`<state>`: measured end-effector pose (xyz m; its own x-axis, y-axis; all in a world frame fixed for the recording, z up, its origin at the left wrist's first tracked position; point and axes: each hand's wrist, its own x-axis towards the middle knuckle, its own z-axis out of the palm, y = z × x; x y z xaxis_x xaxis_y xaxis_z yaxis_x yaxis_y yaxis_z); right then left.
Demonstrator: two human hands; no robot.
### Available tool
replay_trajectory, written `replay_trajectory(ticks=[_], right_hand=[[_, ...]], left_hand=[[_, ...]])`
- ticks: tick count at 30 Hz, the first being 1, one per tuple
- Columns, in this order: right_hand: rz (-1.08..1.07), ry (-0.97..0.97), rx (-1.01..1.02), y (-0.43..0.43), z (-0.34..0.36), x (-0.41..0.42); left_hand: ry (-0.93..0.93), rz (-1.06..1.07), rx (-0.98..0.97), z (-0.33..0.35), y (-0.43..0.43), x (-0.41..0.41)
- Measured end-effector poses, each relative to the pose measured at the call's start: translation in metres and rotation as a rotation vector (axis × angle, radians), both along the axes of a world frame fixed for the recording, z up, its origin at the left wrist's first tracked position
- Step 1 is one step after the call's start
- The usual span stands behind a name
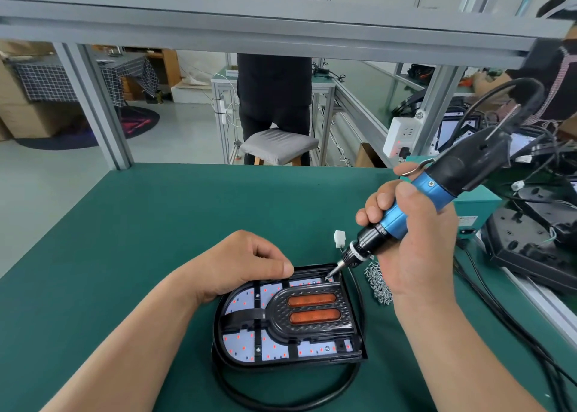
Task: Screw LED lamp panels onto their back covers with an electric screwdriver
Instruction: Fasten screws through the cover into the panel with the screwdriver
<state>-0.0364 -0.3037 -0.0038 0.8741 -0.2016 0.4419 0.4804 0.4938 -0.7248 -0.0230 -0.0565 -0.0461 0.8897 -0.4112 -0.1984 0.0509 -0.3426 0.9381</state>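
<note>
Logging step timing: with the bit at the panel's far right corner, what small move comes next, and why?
Probably press down and run the electric screwdriver: the right hand grips it, its bit sits at the LED panel's far right corner, and the left hand rests on the back cover.

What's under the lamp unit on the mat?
A black cable loops out from beneath the lamp unit onto the green mat. How it runs underneath is hidden by the unit.
</note>
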Motion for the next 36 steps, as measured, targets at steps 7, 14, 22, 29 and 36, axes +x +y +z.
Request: replay_trajectory(ticks=[7, 14, 22, 29, 36], right_hand=[[0.076, -0.008, -0.093, 0.005, 0.005, -0.004], [0.090, 0.026, -0.156, 0.015, 0.007, -0.003], [0.075, 0.068, -0.158, 0.015, 0.007, 0.002], [0.075, 0.069, -0.223, 0.018, 0.007, 0.008], [0.107, 0.047, -0.244, 0.017, 0.004, 0.011]], left_hand=[[-0.079, -0.001, 0.111, -0.003, -0.003, -0.001], [-0.110, -0.012, 0.166, -0.005, -0.003, 0.000], [-0.137, -0.013, 0.188, -0.008, -0.004, 0.001], [-0.149, -0.008, 0.187, -0.008, -0.005, 0.001], [-0.138, 0.004, 0.198, -0.007, -0.006, 0.001]])
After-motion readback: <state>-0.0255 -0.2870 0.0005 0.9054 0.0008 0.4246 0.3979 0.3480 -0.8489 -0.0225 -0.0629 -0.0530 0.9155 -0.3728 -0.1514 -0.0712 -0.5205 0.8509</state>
